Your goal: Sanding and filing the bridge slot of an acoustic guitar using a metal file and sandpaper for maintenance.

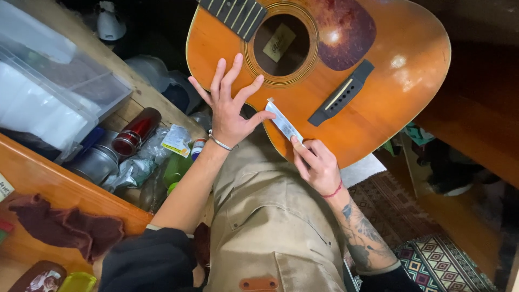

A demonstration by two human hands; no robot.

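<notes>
Warm indoor light from above, bright glare spots on the glossy guitar top [378,81], dark unlit corners, sharp focus, slight wide-angle edge stretch

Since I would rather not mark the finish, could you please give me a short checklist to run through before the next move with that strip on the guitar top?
1. Guitar steadied: ok, the left hand lies spread flat on the top beside the soundhole.
2. Strip under control: ok, the right hand pinches its lower end, and the left thumb touches its upper part.
3. Strip lying flat on the wood: cannot tell from this angle.
4. Bridge clear of the strip: ok, the two are apart.
5. Strings out of the way: cannot tell; none are plainly visible over the soundhole.
6. Guitar support: ok, the body rests over the lap.
</notes>
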